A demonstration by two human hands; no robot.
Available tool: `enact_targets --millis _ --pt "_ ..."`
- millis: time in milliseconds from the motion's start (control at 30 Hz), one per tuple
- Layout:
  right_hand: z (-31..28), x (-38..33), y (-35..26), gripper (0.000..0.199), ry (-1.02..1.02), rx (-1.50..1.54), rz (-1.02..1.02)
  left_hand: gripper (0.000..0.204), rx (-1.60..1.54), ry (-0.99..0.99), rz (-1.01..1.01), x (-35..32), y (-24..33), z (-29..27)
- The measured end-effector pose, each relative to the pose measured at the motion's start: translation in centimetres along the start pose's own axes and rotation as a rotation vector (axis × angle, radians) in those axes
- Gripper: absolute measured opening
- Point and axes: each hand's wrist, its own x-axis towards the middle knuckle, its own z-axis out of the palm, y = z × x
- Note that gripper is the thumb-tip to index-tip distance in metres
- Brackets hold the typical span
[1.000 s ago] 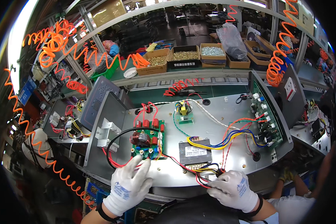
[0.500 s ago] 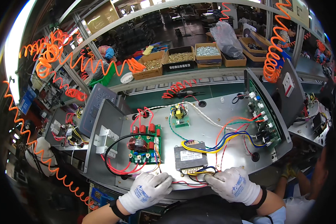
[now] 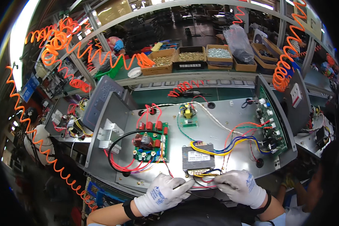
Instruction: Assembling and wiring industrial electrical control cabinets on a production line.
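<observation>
Both gloved hands sat low in the frame, just below centre, at the near edge of an open grey chassis [image 3: 222, 135]. The left hand [image 3: 164, 194] lay with its fingers stretched out and pressed together, pointing toward the right, the tips closing on a thin dark tool or wire — which of the two could not be told. The right hand [image 3: 241, 186] faced it from the right, fingers curled and pinching a small bundle of wires [image 3: 204, 180], red, black and yellow, that hung between the two hands. That bundle lay just below the transformer [image 3: 198, 159], a grey block with a white label at lower centre, touching its front terminals.

Left of the transformer stood a green board [image 3: 148, 143] with red parts, ringed by a black cable and red leads. A smaller board [image 3: 188, 113] sat above centre, and a long green board [image 3: 269, 124] stood on edge along the chassis's right wall, with yellow, blue and red leads running to it from the transformer.

Across the top of the frame ran a shelf with cardboard boxes [image 3: 190, 58] of screws — and orange coiled hoses [image 3: 64, 45] hung at upper left and upper right. Another person's hand in a yellowish glove showed at the lower right edge.
</observation>
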Motion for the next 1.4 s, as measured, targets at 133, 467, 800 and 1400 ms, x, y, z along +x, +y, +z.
enact_targets --millis 133,467,800,1400 --pt "0.2 -0.1 -0.8 0.028 0.039 -0.004 -0.053 0.038 -0.122 0.046 -0.067 0.4 0.3 0.2" --pt "1.6 -1.0 -1.8 0.03 -0.272 -0.29 -0.082 0.035 -0.143 0.121 -0.062 -0.2 1.2 0.1" --pt "0.5 -0.7 -1.1 0.016 -0.17 -0.155 -0.147 0.032 -0.113 0.127 -0.028 -0.7 1.2 0.7" --pt "1.7 -1.0 1.3 0.015 0.132 -0.646 -0.334 0.029 -0.114 0.249 0.011 0.7 1.8 0.4"
